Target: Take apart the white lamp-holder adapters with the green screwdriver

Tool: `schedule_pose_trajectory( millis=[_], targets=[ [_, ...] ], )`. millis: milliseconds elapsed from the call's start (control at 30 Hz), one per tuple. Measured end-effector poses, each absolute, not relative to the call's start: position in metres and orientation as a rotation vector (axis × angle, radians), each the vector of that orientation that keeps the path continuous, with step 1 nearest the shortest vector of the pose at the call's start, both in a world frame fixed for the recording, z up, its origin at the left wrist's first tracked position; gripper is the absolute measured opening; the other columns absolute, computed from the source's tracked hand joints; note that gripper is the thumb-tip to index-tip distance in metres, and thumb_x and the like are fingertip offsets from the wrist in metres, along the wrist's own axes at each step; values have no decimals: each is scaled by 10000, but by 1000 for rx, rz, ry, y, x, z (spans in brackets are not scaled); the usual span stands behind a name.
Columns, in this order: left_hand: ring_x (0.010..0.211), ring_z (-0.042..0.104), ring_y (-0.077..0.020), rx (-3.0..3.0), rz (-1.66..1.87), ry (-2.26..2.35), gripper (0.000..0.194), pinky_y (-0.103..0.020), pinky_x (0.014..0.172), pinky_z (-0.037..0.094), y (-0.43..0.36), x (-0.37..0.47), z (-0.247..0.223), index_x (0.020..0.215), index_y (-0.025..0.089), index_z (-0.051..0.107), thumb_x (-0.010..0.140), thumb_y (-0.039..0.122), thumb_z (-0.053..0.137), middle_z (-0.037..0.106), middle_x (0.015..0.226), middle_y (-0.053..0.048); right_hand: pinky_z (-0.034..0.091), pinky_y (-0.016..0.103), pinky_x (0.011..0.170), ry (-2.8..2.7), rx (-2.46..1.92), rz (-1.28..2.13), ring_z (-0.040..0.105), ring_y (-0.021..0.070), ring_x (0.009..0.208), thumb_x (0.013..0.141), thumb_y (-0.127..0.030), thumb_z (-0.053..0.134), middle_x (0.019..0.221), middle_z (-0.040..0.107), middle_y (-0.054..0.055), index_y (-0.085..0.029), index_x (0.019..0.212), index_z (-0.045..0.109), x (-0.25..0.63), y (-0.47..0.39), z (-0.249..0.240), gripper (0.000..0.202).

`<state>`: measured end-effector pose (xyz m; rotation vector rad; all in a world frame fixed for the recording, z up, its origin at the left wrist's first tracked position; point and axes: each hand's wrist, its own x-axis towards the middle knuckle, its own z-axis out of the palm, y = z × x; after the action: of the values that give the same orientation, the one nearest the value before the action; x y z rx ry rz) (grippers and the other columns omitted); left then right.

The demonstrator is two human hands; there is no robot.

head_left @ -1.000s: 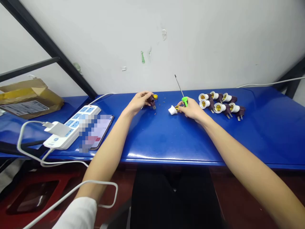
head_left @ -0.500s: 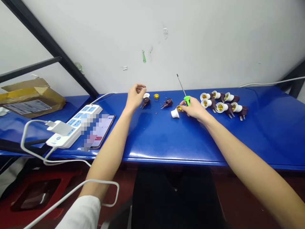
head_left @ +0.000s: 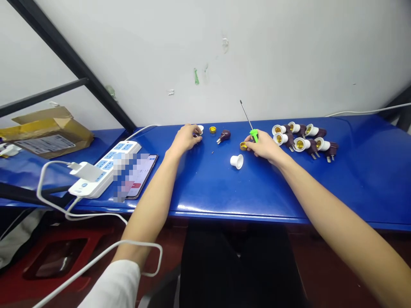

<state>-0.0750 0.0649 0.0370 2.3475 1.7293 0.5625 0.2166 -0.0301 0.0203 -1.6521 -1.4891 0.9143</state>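
The left hand (head_left: 186,139) is at the far left of the work area, its fingers curled over a dark part (head_left: 196,142) that they largely hide; whether they grip it cannot be determined. The right hand (head_left: 265,147) is closed on a green-handled screwdriver (head_left: 254,134), its shaft directed far and slightly left, while the thumb and index finger touch a brass-coloured ring (head_left: 243,146) at the blue tabletop (head_left: 205,188). The loose white shell (head_left: 236,161) lies near and slightly left of these fingertips, apart from them; its long axis runs roughly left to right, wide mouth toward the right and near side. The right hand is the nearer one. A dark plug body (head_left: 225,135) lies between the hands, prongs toward the near left. Seven assembled lamp sockets (head_left: 307,144) are grouped right of the right hand.
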Motion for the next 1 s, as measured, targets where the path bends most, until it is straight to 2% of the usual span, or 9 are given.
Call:
schedule_pose_trajectory(
  millis=[367, 600, 767, 867, 1000],
  targets=[
    [818, 694, -192, 1938, 736, 1754, 255, -288, 762, 519, 61, -81, 50, 1005, 195, 752, 760, 216, 818, 795, 986, -52, 384, 248, 438, -1509, -1651, 930, 495, 95, 446, 884, -80, 636, 701, 660, -5, -197, 891, 592, 217, -31, 22, 125],
    [891, 687, -207, 1990, 737, 1777, 221, -289, 735, 483, 61, -83, 51, 1067, 199, 770, 852, 240, 740, 789, 1069, -76, 381, 256, 444, -1522, -1657, 930, 485, 95, 442, 884, -89, 640, 704, 659, -10, -202, 903, 592, 218, -31, 22, 125],
    [890, 694, -205, 1990, 627, 1741, 297, -288, 741, 494, 63, -84, 50, 1085, 200, 771, 797, 270, 797, 786, 1067, -74, 375, 258, 437, -1517, -1663, 938, 484, 99, 448, 871, -92, 648, 707, 646, -9, -207, 899, 585, 218, -30, 21, 134],
    [858, 690, -195, 2012, 619, 1691, 315, -282, 729, 502, 64, -85, 48, 1049, 201, 780, 742, 254, 827, 784, 1045, -64, 370, 256, 433, -1513, -1662, 939, 480, 101, 449, 863, -92, 652, 702, 642, -10, -210, 892, 580, 218, -29, 20, 140],
    [851, 690, -199, 2011, 647, 1673, 395, -285, 736, 508, 65, -86, 47, 1096, 198, 769, 711, 250, 844, 782, 1004, -55, 356, 246, 427, -1512, -1658, 938, 485, 99, 451, 860, -101, 660, 689, 640, -14, -210, 896, 582, 219, -29, 19, 139]
  ],
)
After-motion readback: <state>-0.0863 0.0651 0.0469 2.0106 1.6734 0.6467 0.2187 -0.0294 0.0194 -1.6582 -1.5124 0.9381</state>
